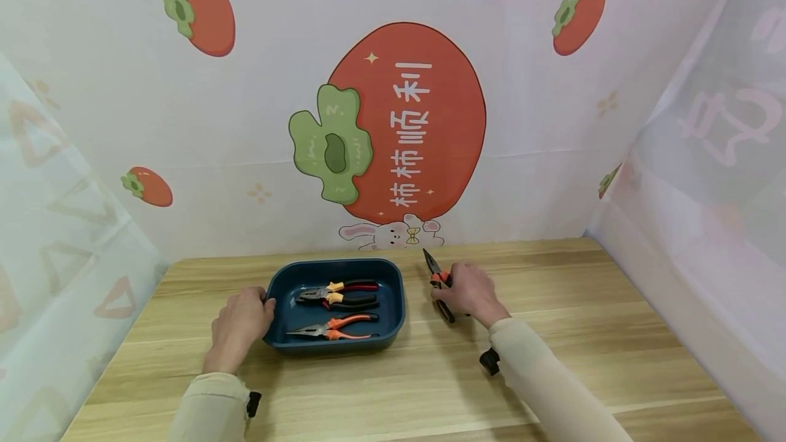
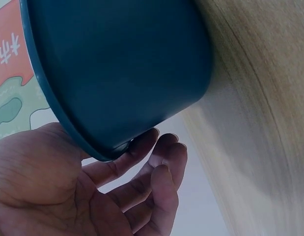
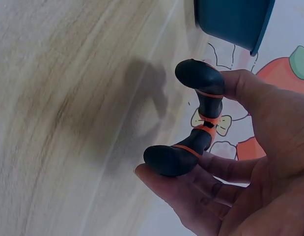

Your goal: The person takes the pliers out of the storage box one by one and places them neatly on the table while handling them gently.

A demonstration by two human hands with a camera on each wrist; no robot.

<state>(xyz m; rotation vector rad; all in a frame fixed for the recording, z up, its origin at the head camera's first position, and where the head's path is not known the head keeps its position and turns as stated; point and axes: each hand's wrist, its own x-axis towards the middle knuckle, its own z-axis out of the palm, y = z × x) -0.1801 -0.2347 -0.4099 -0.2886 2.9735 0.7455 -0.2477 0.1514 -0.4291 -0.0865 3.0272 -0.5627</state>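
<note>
A dark blue rectangular tray stands on the wooden table, with my left hand gripping its left rim. In the left wrist view, the fingers of that hand curl under the rim. Inside the tray lie combination pliers with black, yellow and red handles, and orange-handled long-nose pliers. To the right of the tray my right hand holds another pair of long-nose pliers, jaws pointing away. Their black and orange handles sit spread between thumb and fingers in the right wrist view.
The wooden table ends at a white cloth backdrop printed with persimmons. Cloth sides rise on the left and right. A dark wrist strap piece shows under the right sleeve.
</note>
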